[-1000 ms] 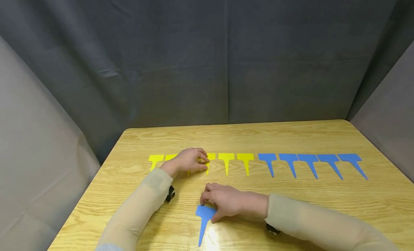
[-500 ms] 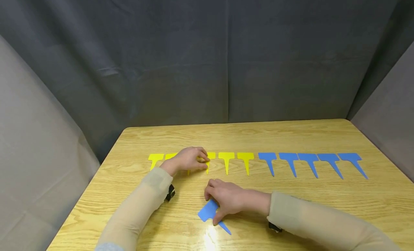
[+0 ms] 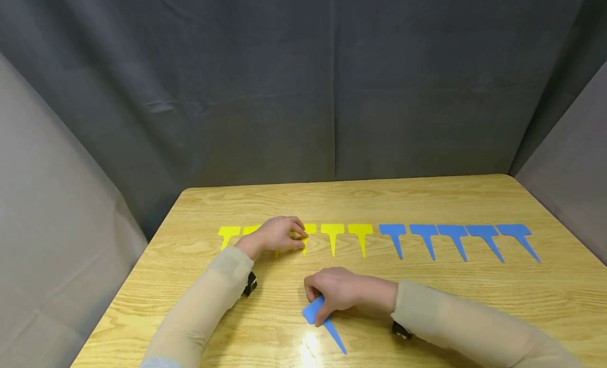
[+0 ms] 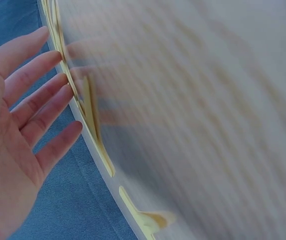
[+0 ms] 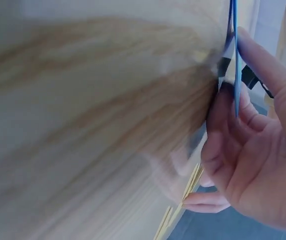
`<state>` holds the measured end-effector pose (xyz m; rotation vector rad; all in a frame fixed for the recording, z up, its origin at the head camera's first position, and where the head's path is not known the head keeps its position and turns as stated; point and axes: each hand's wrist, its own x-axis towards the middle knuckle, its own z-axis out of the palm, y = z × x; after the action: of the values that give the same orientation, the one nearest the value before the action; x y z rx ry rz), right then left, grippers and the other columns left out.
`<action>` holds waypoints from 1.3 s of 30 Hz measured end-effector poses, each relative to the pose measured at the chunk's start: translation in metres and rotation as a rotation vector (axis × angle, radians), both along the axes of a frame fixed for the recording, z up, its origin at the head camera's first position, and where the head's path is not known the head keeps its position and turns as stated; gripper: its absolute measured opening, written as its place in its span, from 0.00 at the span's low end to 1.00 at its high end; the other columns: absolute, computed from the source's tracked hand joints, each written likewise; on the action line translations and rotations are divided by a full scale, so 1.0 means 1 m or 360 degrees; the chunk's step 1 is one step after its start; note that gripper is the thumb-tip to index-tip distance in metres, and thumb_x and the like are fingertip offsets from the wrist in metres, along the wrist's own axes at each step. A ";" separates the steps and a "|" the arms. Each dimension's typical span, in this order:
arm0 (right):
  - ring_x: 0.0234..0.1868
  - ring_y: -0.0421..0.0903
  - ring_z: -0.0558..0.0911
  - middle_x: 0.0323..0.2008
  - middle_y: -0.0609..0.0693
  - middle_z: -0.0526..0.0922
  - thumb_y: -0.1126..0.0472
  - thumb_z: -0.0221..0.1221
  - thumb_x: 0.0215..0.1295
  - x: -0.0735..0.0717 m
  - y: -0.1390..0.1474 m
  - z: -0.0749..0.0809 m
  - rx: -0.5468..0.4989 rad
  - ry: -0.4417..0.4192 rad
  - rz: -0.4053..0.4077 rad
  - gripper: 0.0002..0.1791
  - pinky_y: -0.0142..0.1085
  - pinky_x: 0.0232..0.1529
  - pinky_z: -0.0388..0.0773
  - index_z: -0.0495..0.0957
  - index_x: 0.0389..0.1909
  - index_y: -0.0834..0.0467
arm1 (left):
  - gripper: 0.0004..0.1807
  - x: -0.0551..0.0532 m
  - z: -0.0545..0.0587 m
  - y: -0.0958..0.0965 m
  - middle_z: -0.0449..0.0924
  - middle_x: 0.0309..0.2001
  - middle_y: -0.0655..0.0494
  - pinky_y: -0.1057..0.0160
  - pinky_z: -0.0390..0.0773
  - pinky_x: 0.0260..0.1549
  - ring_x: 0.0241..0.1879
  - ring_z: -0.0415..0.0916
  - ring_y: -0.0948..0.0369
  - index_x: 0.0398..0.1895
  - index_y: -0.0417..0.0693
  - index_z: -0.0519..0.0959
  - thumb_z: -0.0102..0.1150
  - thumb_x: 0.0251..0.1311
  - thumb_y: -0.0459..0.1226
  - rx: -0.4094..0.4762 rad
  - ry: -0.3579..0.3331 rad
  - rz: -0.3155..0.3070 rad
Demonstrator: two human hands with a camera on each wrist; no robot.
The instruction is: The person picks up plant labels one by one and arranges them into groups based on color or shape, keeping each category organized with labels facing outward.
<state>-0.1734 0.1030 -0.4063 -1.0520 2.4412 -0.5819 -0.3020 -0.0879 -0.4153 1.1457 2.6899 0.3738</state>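
My right hand [image 3: 338, 289] pinches a blue T-shaped plant label [image 3: 335, 336] low over the near middle of the table, its pointed stem slanting toward the near right. In the right wrist view that label is a thin blue edge between thumb [image 5: 262, 60] and fingers. My left hand [image 3: 277, 234], fingers loosely spread, rests at a row of yellow T-shaped plant labels [image 3: 332, 229] and hides part of them. The left wrist view has the fingertips [image 4: 65, 79] near or touching the yellow labels; which, I cannot tell. Several blue plant labels [image 3: 424, 230] continue the row rightward.
The wooden table [image 3: 379, 199] has its far edge against a dark curtain [image 3: 265, 94]. Pale cloth panels [image 3: 57, 199] stand at left and right. All labels in the row lie flat with stems toward me. A black wrist strap piece [image 3: 250, 283] shows under the left sleeve.
The blue label in my right hand has turned, its stem swinging from pointing nearly straight toward me to the near right. The right hand has shifted slightly right. My left hand stays put.
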 end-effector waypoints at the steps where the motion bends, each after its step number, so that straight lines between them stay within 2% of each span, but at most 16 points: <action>1: 0.24 0.34 0.68 0.24 0.37 0.71 0.50 0.76 0.47 0.000 0.001 0.000 -0.0013 -0.0029 -0.0004 0.19 0.28 0.27 0.66 0.72 0.27 0.49 | 0.17 0.000 0.000 0.000 0.76 0.55 0.58 0.58 0.71 0.55 0.54 0.74 0.56 0.50 0.53 0.85 0.65 0.61 0.47 0.0001 0.0000 -0.0001; 5: 0.24 0.32 0.70 0.25 0.37 0.73 0.52 0.74 0.50 -0.001 0.008 -0.002 -0.0103 -0.0096 0.0018 0.17 0.28 0.28 0.68 0.73 0.30 0.49 | 0.16 0.000 0.000 0.000 0.76 0.55 0.58 0.58 0.71 0.55 0.54 0.74 0.56 0.50 0.53 0.85 0.65 0.61 0.47 0.0004 0.0003 -0.0003; 9: 0.19 0.35 0.73 0.26 0.41 0.77 0.61 0.70 0.57 -0.002 0.019 -0.002 -0.0361 -0.0375 0.0023 0.10 0.28 0.23 0.72 0.77 0.34 0.53 | 0.17 -0.001 -0.001 0.000 0.76 0.55 0.58 0.57 0.71 0.56 0.54 0.74 0.56 0.50 0.53 0.85 0.65 0.61 0.48 -0.0004 0.0020 -0.0008; 12: 0.17 0.42 0.75 0.27 0.46 0.77 0.69 0.65 0.61 -0.003 0.030 0.001 -0.0534 -0.0597 0.0010 0.07 0.29 0.21 0.74 0.79 0.38 0.57 | 0.17 -0.002 -0.002 0.000 0.77 0.54 0.58 0.58 0.71 0.56 0.54 0.74 0.57 0.50 0.54 0.85 0.65 0.61 0.48 -0.0011 0.0025 -0.0004; 14: 0.20 0.46 0.79 0.26 0.48 0.77 0.71 0.61 0.64 -0.005 0.037 0.004 -0.0579 -0.0628 0.0012 0.08 0.30 0.23 0.75 0.79 0.42 0.58 | 0.17 -0.002 -0.002 -0.001 0.77 0.54 0.58 0.58 0.71 0.55 0.54 0.74 0.57 0.50 0.54 0.85 0.65 0.61 0.48 -0.0011 0.0022 0.0001; 19: 0.24 0.54 0.81 0.22 0.53 0.77 0.71 0.56 0.68 -0.009 0.053 0.012 -0.0612 -0.0592 -0.0051 0.10 0.30 0.23 0.72 0.78 0.47 0.59 | 0.17 -0.003 -0.003 -0.001 0.77 0.54 0.58 0.56 0.71 0.55 0.53 0.75 0.57 0.50 0.54 0.85 0.65 0.60 0.48 -0.0002 0.0028 -0.0003; 25: 0.24 0.57 0.79 0.22 0.51 0.77 0.71 0.55 0.69 -0.011 0.071 0.024 -0.0670 -0.0474 -0.0063 0.10 0.31 0.24 0.73 0.75 0.49 0.60 | 0.16 -0.003 -0.003 0.000 0.77 0.54 0.59 0.56 0.71 0.55 0.54 0.75 0.57 0.50 0.54 0.85 0.65 0.60 0.48 0.0000 0.0027 -0.0018; 29: 0.23 0.53 0.77 0.22 0.50 0.76 0.70 0.55 0.70 -0.010 0.088 0.034 -0.0683 -0.0370 -0.0110 0.10 0.33 0.26 0.75 0.74 0.50 0.61 | 0.16 -0.003 -0.004 0.000 0.76 0.55 0.59 0.55 0.71 0.56 0.54 0.74 0.56 0.50 0.54 0.85 0.65 0.61 0.47 0.0008 0.0005 -0.0022; 34: 0.21 0.46 0.72 0.22 0.51 0.74 0.67 0.55 0.71 -0.008 0.118 0.042 -0.0627 -0.0265 -0.0234 0.11 0.33 0.25 0.71 0.73 0.52 0.62 | 0.17 -0.002 -0.002 0.000 0.76 0.55 0.58 0.55 0.71 0.56 0.55 0.74 0.56 0.50 0.54 0.85 0.65 0.61 0.47 0.0005 -0.0001 -0.0024; 36: 0.21 0.44 0.71 0.23 0.51 0.73 0.66 0.55 0.71 -0.008 0.130 0.044 -0.0599 -0.0210 -0.0279 0.12 0.32 0.24 0.69 0.73 0.53 0.61 | 0.17 -0.002 -0.002 0.000 0.76 0.55 0.59 0.56 0.71 0.56 0.55 0.74 0.57 0.50 0.54 0.85 0.65 0.61 0.48 -0.0003 0.0001 -0.0018; 39: 0.22 0.48 0.71 0.24 0.51 0.72 0.65 0.55 0.72 -0.009 0.147 0.045 -0.0583 -0.0171 -0.0334 0.12 0.33 0.25 0.70 0.72 0.53 0.62 | 0.16 -0.002 -0.001 0.000 0.76 0.55 0.59 0.56 0.71 0.56 0.55 0.74 0.56 0.50 0.54 0.85 0.65 0.61 0.47 -0.0005 0.0002 -0.0012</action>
<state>-0.1823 0.2495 -0.3613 -0.8701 2.4193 -1.1585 -0.3045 -0.0884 -0.4167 1.1549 2.6854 0.3677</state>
